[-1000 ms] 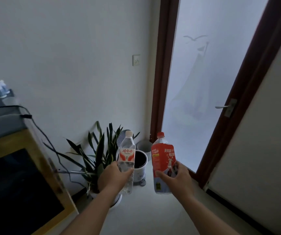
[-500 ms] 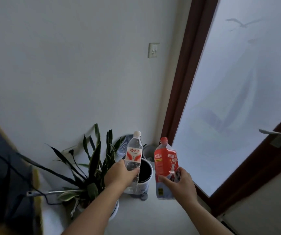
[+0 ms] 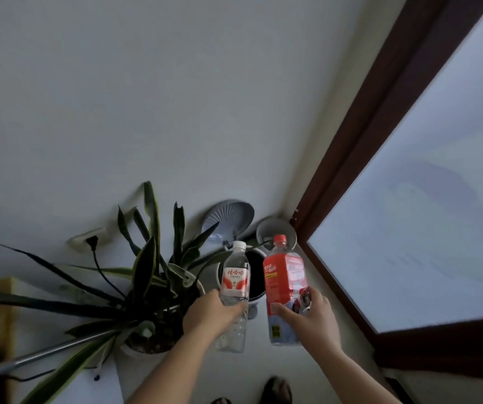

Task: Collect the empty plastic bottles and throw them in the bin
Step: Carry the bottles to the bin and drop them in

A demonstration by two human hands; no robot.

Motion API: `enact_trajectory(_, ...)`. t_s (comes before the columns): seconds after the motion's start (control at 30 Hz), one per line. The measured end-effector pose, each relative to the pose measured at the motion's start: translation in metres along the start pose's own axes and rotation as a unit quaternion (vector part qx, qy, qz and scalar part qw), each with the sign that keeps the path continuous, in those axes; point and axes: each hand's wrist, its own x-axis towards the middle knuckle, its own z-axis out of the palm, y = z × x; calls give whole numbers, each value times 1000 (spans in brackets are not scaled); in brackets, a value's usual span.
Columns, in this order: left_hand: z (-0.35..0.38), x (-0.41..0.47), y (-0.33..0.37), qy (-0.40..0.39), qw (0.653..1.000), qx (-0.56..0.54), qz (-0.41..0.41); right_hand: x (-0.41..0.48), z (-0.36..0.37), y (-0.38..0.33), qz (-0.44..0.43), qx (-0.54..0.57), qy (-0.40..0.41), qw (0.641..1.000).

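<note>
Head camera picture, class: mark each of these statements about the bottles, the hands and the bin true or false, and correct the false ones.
1. The left hand holds the clear bottle. True.
2. The red bottle has a white cap. False: its cap is red.
3. The bin has its lid up. True.
4. Both bottles lie inside the bin. False: both are in a hand's grip; the right hand has the red one.
5. The plant stands right of the bin. False: left.

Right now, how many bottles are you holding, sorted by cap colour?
White cap: 1, the clear water bottle in the left hand.
Red cap: 1, the red-labelled bottle in the right hand.
Total: 2
</note>
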Motion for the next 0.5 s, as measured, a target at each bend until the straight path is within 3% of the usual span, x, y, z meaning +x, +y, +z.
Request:
enact_trajectory(0.2, 55, 60, 5, -52, 997, -1, -49, 77, 26, 36, 29, -58, -46, 997)
enact_trajectory(0.5, 125, 148, 39, -67, 980, -58, -178, 182, 53, 76, 77, -104, -169, 977)
